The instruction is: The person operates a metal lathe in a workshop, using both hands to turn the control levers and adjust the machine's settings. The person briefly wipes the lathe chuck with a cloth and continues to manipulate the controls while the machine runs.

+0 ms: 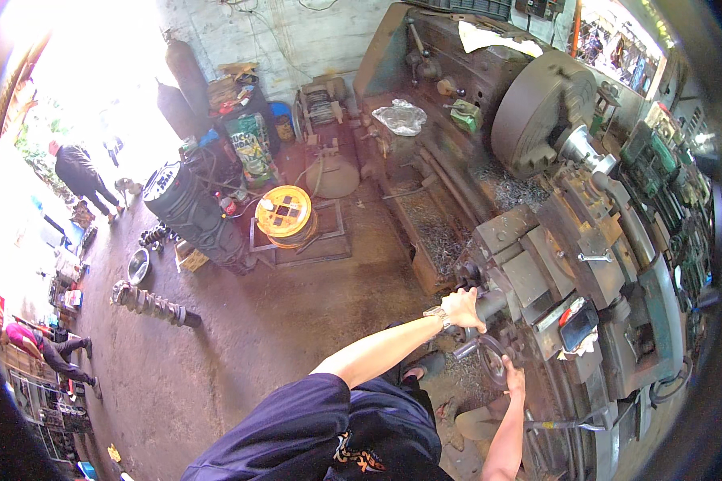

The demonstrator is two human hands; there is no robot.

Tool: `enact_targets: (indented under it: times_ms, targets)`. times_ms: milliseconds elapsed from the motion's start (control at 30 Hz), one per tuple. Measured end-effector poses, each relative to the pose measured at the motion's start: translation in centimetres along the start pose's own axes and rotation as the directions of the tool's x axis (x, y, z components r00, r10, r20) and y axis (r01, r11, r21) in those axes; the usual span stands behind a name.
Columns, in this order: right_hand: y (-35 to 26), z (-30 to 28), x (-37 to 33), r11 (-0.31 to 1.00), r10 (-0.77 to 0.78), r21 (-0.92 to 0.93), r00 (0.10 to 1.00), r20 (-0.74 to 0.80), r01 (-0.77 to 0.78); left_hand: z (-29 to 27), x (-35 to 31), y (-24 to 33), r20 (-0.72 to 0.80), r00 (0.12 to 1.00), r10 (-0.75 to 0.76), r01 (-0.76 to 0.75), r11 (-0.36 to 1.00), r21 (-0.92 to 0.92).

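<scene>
Right hand (514, 380) at five o'clock, curled round the handwheel (492, 362), likely for leverage; at four, the left hand (461, 308) meets the carriage (523, 279), thumb spread, finger closure unclear. Out at two, the big chuck (529, 112) holds a shiny workpiece (587, 150), presumably keeping it centred.

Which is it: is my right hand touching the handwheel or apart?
Touching: the head view shows your right hand against the rim of the handwheel.

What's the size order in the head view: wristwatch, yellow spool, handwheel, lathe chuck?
Largest to smallest, as they look:
lathe chuck
yellow spool
handwheel, seen at a slant
wristwatch
</scene>
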State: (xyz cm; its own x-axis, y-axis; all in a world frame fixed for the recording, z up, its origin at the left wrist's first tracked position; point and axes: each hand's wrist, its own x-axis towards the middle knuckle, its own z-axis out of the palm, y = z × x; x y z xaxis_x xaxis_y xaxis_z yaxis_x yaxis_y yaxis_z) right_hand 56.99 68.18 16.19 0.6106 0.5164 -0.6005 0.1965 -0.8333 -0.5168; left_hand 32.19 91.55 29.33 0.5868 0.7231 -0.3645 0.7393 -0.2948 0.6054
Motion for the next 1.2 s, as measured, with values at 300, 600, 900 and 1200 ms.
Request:
enact_targets:
  times_ms: [300,600,900,1200]
  targets:
    - [0.7,-0.2,0.4,0.991,-0.097,0.101,0.991,0.096,0.088,0.0,0.2,0.0,0.026,1.0,-0.002,0.002,1.0,-0.005]
    - [1.3,0.0,0.2,0.994,-0.016,0.11,0.997,0.075,0.007,-0.3,-0.1,0.1,0.03,1.0,0.0,0.0,1.0,-0.003]
    - [1.5,0.5,0.1,0.977,-0.125,0.174,0.992,-0.006,0.124,-0.1,0.3,-0.1,0.038,0.999,0.022,-0.024,0.998,0.062]
    - [-0.3,-1.0,-2.7,0.989,-0.009,0.145,1.0,0.03,0.005,0.0,0.7,-0.3,0.045,0.998,0.05,-0.054,0.995,0.09]
